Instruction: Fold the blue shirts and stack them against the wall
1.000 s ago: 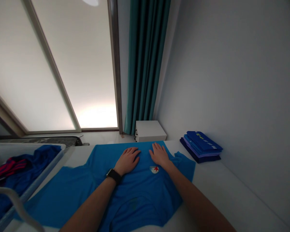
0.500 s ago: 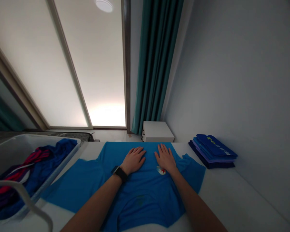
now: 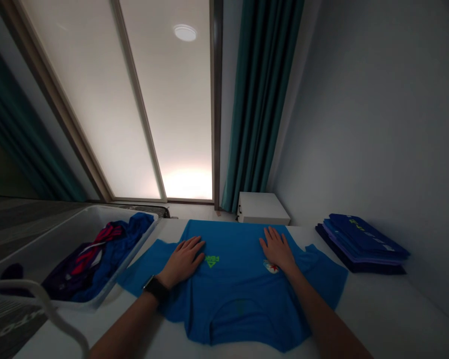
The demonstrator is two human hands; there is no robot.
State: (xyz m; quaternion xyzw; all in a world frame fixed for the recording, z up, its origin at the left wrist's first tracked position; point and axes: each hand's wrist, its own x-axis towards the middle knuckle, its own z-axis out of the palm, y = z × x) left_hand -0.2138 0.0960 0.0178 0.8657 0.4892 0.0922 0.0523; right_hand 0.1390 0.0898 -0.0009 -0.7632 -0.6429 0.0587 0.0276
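A bright blue T-shirt (image 3: pixel 235 284) lies spread flat on a white surface (image 3: pixel 377 319), collar toward me. It has a green logo (image 3: pixel 211 260) and a small red-and-white badge (image 3: pixel 271 267) on the chest. My left hand (image 3: pixel 182 259), a dark watch (image 3: pixel 155 288) on its wrist, rests palm down with fingers stretched out on the shirt's left chest. On the right chest, just above the badge, my right hand (image 3: pixel 277 248) lies flat with its fingers spread. Neither hand holds anything.
A white basket (image 3: pixel 60 239) at the left holds crumpled dark blue and red-striped clothes (image 3: pixel 97 254). A stack of folded blue garments (image 3: pixel 362 242) sits at the right by the wall. A small white cabinet (image 3: pixel 262 208) and teal curtain (image 3: pixel 262 99) stand beyond the surface.
Both hands have slid apart across the shirt, left hand leftward and right hand rightward, uncovering the green logo. The view has swung left.
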